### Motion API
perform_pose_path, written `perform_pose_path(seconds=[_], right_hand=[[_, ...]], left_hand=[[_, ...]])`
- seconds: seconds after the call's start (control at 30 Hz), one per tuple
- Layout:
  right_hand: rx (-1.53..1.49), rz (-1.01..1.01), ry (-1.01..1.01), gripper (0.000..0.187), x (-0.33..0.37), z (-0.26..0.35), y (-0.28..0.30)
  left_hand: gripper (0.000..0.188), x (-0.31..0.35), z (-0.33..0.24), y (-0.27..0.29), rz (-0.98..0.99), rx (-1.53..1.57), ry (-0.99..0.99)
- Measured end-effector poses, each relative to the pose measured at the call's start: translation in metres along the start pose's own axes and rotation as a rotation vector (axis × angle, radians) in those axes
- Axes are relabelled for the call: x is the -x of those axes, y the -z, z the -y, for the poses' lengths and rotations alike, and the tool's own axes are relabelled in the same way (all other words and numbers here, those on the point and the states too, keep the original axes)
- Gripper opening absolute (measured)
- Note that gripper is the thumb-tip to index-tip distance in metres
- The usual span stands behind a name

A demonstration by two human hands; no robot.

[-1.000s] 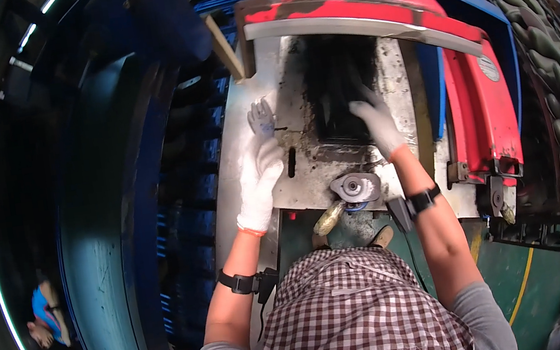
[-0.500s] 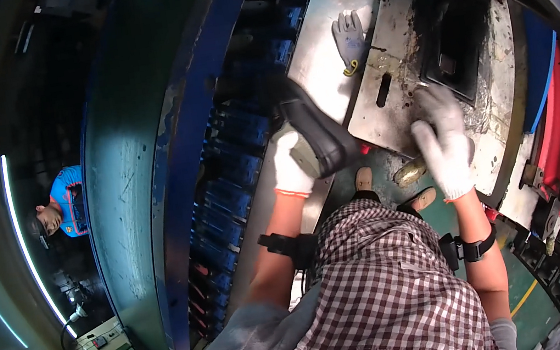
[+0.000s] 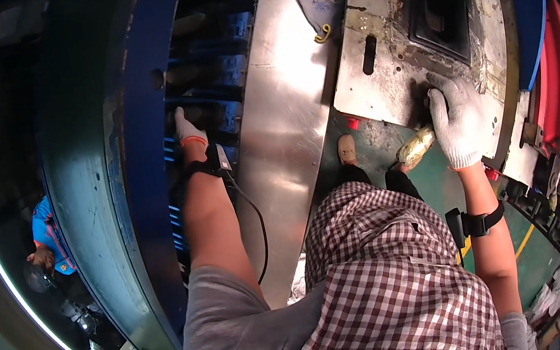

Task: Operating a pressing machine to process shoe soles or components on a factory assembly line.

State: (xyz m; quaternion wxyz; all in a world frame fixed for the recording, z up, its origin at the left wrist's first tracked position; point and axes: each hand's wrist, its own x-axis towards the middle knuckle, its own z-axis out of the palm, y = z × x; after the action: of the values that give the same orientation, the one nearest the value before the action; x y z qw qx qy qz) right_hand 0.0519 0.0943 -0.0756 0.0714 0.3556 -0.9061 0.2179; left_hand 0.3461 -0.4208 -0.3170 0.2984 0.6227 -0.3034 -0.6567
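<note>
Worn metal worktop (image 3: 363, 94), right hand (image 3: 460, 119) over its edge, thumb spread, left hand (image 3: 189, 126) outstretched at blue rack (image 3: 229, 67), grip unclear.

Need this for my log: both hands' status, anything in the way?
Left hand at blue rack. Right hand at stained metal plate. Both holds unclear. Grey glove on steel ledge, apart from both hands.

White gloves (image 3: 459, 117), blue slats (image 3: 231, 71), brown-and-white checked apron (image 3: 394, 273)

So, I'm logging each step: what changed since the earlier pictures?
The left hand has swung left across the metal ledge to the blue rack; the black piece it held earlier isn't discernible now, so release is unclear. The grey glove stays on the ledge.
</note>
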Motion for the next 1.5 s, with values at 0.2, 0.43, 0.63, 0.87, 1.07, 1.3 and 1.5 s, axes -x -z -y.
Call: perform_pose_path(seconds=[0.2, 0.43, 0.63, 0.87, 1.07, 1.3, 1.5], right_hand=[[0.058, 0.008, -0.033, 0.018, 0.002, -0.002, -0.004], [0.085, 0.025, -0.041, 0.015, 0.005, -0.005, -0.007], [0.08, 0.112, -0.033, 0.013, 0.006, -0.009, -0.006], [0.025, 0.065, -0.025, 0.009, -0.001, -0.004, -0.006], [0.038, 0.017, -0.048, 0.015, 0.006, -0.007, -0.003], [-0.482, 0.346, 0.238, 0.043, -0.008, 0.018, 0.011], [-1.324, 0.549, -0.206, 0.101, -0.006, 0.069, 0.01]], left_hand=[[0.066, 0.034, 0.022, -0.002, -0.153, 0.052, -0.024], [0.065, 0.076, 0.034, 0.091, -0.696, 0.026, -0.175], [0.058, 0.027, -0.011, 0.146, -0.428, 0.236, 0.245], [0.059, 0.062, 0.0, 0.169, -0.173, 0.298, 0.161], [0.068, 0.216, 0.033, 0.108, 0.086, 0.712, 0.11], [0.107, 0.329, 0.027, -0.011, 0.901, 0.477, 0.228], [0.079, 0.356, 0.015, -0.149, 1.114, 0.191, 0.158]])
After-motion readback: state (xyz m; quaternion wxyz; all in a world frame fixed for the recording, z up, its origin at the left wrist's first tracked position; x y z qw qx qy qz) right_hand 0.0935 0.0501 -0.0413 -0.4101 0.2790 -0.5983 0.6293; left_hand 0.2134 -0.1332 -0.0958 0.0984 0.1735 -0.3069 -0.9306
